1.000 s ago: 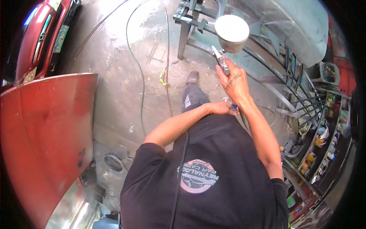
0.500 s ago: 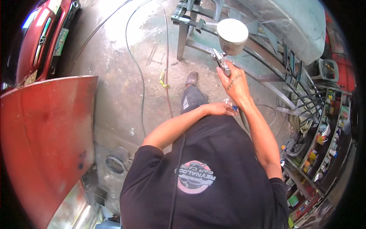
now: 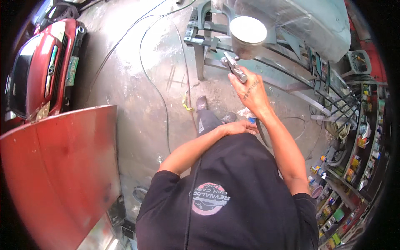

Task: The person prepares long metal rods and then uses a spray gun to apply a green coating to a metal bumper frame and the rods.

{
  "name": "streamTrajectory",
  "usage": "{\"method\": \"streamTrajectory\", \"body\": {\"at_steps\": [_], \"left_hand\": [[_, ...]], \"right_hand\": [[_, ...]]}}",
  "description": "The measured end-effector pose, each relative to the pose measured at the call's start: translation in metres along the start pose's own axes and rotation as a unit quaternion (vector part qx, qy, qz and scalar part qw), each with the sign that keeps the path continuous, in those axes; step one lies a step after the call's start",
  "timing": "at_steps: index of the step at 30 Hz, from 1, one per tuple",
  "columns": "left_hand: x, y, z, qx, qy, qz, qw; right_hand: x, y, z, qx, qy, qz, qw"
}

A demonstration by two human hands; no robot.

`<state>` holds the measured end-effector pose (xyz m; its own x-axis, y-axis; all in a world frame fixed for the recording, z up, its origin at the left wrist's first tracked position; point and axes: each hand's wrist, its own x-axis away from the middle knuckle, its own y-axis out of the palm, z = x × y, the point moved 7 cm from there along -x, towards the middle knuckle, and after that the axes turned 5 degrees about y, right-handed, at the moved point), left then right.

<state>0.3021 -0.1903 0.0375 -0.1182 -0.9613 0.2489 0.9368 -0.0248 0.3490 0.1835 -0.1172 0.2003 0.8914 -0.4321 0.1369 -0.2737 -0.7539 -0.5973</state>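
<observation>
My right hand (image 3: 251, 93) grips a silver spray gun (image 3: 236, 68), held out ahead of me. A large round cup with a whitish top (image 3: 248, 33) rides on the gun. From below the right hand, a dark hose (image 3: 262, 133) runs down beside my forearm. My left hand (image 3: 239, 128) is bent across in front of my waist, its fingers together. Against its fingers shows a small white and blue thing (image 3: 247, 114), perhaps a cloth; its kind is unclear and the grip is partly hidden.
Ahead to the right, a metal stand (image 3: 200, 58) carries a large grey panel (image 3: 300, 25). A red body panel (image 3: 62, 166) stands close on my left, with a red car (image 3: 46, 71) beyond. Hoses (image 3: 156, 83) cross the floor. Cluttered shelves (image 3: 354, 166) line the right side.
The spray gun and my right hand have shifted slightly left in view. My view has tilted, so the car, red panel and stand sit lower. Both hands keep their grip.
</observation>
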Motion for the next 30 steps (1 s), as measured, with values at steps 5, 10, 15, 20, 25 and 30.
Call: {"method": "streamTrajectory", "body": {"at_steps": [5, 10, 15, 20, 25, 30], "left_hand": [[0.004, -0.02, -0.01, 0.036, 0.018, -0.025, 0.999], [0.012, -0.044, -0.01, 0.069, 0.05, -0.073, 0.994], [0.022, -0.068, 0.003, 0.054, 0.018, -0.089, 0.994], [0.023, -0.089, 0.004, -0.003, 0.016, -0.113, 0.993], [0.044, -0.101, 0.051, -0.049, -0.075, -0.107, 0.99], [0.046, -0.104, 0.051, -0.059, -0.078, -0.122, 0.988]], "right_hand": [[-0.04, 0.02, -0.022, -0.006, 0.001, 0.016, 1.0], [-0.083, 0.023, -0.04, -0.01, -0.01, 0.088, 0.996], [-0.1, 0.021, -0.045, 0.004, 0.027, 0.089, 0.996], [-0.09, 0.042, -0.047, -0.019, 0.027, 0.033, 0.999], [-0.089, 0.046, -0.037, 0.006, 0.116, -0.007, 0.993], [-0.083, 0.019, -0.043, -0.06, 0.094, 0.131, 0.985]]}}
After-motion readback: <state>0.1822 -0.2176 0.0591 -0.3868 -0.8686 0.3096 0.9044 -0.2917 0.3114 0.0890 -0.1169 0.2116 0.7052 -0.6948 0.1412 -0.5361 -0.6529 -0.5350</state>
